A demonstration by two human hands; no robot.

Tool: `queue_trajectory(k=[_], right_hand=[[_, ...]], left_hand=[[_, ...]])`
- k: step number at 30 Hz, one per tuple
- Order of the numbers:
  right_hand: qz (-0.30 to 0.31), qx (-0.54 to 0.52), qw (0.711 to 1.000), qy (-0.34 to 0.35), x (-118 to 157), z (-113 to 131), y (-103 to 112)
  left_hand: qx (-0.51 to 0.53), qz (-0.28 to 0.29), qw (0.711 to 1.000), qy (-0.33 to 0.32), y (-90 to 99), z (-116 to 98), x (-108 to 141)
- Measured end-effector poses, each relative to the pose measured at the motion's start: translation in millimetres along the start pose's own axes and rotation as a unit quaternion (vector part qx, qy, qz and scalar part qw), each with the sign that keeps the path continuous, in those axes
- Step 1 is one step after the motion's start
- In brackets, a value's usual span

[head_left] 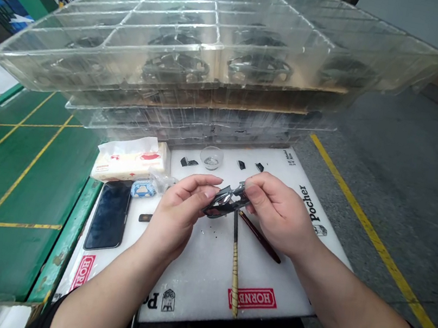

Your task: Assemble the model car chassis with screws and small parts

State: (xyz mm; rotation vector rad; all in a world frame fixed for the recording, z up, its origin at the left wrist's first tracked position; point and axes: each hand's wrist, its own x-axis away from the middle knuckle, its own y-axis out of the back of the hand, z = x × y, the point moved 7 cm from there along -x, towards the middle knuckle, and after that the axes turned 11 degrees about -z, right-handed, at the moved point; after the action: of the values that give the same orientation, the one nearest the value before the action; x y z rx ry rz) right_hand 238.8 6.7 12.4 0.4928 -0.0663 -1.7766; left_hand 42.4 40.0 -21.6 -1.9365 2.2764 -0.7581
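Forearms [100,300] reach in from the near side, and I see them end over a white printed board [201,282]. The left hand [177,210] and right hand [278,211] are above the middle of the board, fingers together and clamped on either end of a glossy dark metal piece [226,201]. Its long axis runs left to right, rising slightly to the right. Just beneath the hands, a gold-banded stick [235,265] and a dark red rod [259,237] run toward the near side, with open board on either side of them. To the far left sit a phone [108,216] and a tissue pack [131,161]. Along the far side lie a small glass dish [211,157] and 3 dark fragments [241,164]. Stacked clear compartment trays [220,46] overhang the far edge of the board, leaving limited room above it. Grey floor [364,180] lies beyond the right edge.
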Motion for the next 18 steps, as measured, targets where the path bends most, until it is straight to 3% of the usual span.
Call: queue_trajectory(k=[3,6,8,11,13,18], right_hand=[[-0.003,-0.005,1.000,-0.008,0,0,0],[-0.025,-0.024,0.998,-0.043,0,-6,2],[-0.038,-0.050,0.994,-0.084,0,-13,3],[-0.029,-0.117,0.981,-0.154,0,-24,0],[-0.006,-0.164,0.968,-0.190,-1,-30,-5],[0.025,-0.179,0.963,-0.198,-5,-37,-11]], left_hand=[[-0.011,0.012,1.000,-0.021,1.1,0,-1],[-0.086,0.032,0.989,-0.112,2.9,-7,-2],[-0.199,0.038,0.956,-0.210,2.0,-14,1],[-0.360,0.031,0.868,-0.340,-3.1,-23,9],[-0.406,0.027,0.825,-0.393,-6.1,-28,13],[-0.433,0.015,0.780,-0.451,-6.7,-35,14]])
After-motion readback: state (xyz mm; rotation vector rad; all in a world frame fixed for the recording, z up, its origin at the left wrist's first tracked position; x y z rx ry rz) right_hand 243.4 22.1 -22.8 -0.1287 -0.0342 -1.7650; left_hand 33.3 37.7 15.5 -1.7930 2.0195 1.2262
